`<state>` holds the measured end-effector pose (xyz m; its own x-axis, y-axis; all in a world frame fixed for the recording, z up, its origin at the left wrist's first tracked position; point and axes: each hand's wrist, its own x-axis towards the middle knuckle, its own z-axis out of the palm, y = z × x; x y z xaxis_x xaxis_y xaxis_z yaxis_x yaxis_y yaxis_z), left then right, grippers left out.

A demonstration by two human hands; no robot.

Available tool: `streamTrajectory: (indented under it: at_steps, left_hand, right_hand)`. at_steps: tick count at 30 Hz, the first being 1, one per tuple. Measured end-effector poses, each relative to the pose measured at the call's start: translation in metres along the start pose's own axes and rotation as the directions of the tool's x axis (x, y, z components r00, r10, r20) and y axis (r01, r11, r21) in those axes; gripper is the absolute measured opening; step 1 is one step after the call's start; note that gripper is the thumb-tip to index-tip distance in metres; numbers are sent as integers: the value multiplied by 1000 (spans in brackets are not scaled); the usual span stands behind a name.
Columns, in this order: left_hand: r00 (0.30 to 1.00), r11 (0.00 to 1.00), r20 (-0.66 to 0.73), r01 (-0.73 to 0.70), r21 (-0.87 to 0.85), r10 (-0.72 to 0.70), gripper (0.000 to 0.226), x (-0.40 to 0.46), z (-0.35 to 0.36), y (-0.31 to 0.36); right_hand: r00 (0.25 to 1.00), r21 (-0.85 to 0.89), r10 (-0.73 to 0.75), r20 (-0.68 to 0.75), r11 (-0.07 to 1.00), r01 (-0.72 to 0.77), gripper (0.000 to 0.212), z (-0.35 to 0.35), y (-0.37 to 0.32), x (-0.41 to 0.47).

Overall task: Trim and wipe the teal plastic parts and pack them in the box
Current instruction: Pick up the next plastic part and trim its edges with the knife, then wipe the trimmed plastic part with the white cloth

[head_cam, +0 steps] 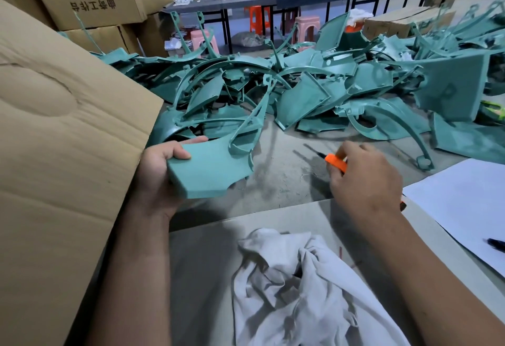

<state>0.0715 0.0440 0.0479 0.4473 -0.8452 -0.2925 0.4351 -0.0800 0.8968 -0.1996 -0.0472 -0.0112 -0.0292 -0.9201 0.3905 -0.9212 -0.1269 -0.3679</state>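
Big cardboard box flap on the left, then the left hand gripping a teal plastic part above the floor, right hand wrapped round an orange knife, white rag near the tabletop's front edge.

My two bare arms, no sleeves in sight.

My left hand and right hand wear no gloves, rings or watch; both forearms run uncovered from the wrists down toward six o'clock, nails short and plain.
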Motion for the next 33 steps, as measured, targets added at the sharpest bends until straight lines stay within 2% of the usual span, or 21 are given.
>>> streamTrajectory:
  at_steps: [3, 4, 6, 7, 8, 9, 11, 12, 13, 15, 18, 19, 21, 22, 24, 26, 27, 28, 30, 31, 33]
  left_hand:
    - [998, 998, 29, -52, -40, 54, 53, 2, 2, -4]
    - [997, 996, 40, -68, -49, 70, 53, 2, 2, -5]
    - [994, 995, 57, -94, -40, 97, 53, 1, 4, -7]
    - [993, 993, 43, -113, -19, 113, 54, 1, 6, -8]
    - [993, 993, 38, -115, -19, 115, 55, 1, 7, -10]
    - [992, 993, 42, -116, -21, 117, 55, 1, 8, -10]
    - [991, 992, 42, -128, -18, 128, 54, 3, 10, -13]
    - [989, 990, 46, -138, -22, 139, 54, 5, 10, -14]
    - [988, 989, 48, -149, -20, 150, 53, 5, 9, -15]
    - [983, 985, 62, -173, -25, 174, 55, 8, 7, -17]
    - [971, 974, 82, -226, 3, 225, 62, 7, 6, -17]
    - [963, 966, 101, -256, 40, 251, 62, 7, 6, -17]
    - [945, 948, 141, -308, 82, 295, 63, 7, 8, -20]
    - [939, 944, 154, -323, 74, 309, 64, 7, 8, -21]
    - [928, 940, 184, -337, 48, 323, 65, 7, 8, -23]
    - [918, 939, 229, -342, 40, 324, 66, 6, 8, -24]
    - [913, 940, 254, -338, 40, 318, 67, 6, 9, -25]
    - [907, 943, 291, -330, 41, 305, 67, 6, 12, -27]
    - [881, 936, 377, -341, 90, 285, 69, 5, 23, -32]
    - [865, 924, 414, -362, 126, 282, 70, 3, 29, -35]
    - [827, 904, 483, -400, 148, 287, 71, -1, 42, -43]
  right_hand:
    - [982, -62, -137, 128, 987, 146, 33, -1, -6, -4]
    - [966, -7, -230, 118, 972, 233, 39, -4, -8, -5]
    - [894, 316, -425, 141, 875, 366, 38, -16, -14, -7]
    - [821, 528, -522, 233, 777, 344, 35, -22, -16, -8]
    - [695, 693, -621, 361, 678, 246, 33, -27, -20, -11]
    - [527, 765, -702, 479, 629, 142, 32, -31, -23, -13]
    - [239, 755, -761, 602, 641, 138, 45, -34, -28, -17]
    - [173, 732, -758, 629, 652, 196, 52, -34, -29, -19]
    - [155, 713, -752, 641, 658, 242, 54, -33, -30, -21]
    - [198, 707, -752, 628, 658, 258, 44, -30, -31, -23]
    - [322, 747, -769, 552, 628, 218, 15, -25, -30, -26]
    - [385, 772, -761, 522, 614, 165, 15, -23, -29, -26]
    - [594, 817, -650, 474, 576, -23, 20, -17, -28, -25]
    - [711, 843, -528, 465, 510, -172, 20, -14, -28, -24]
    - [853, 874, -215, 476, 223, -432, 15, -10, -29, -20]
    - [874, 869, 19, 485, -127, -479, 13, -11, -33, -18]
    - [875, 863, 77, 477, -229, -450, 12, -11, -33, -17]
    - [888, 871, 83, 452, -257, -419, 10, -11, -34, -19]
    - [931, 921, -21, 364, -140, -363, 8, -8, -39, -25]
    - [941, 945, -99, 323, -14, -326, 13, -4, -41, -28]
    - [941, 916, -197, 273, 352, -192, 22, 4, -46, -32]
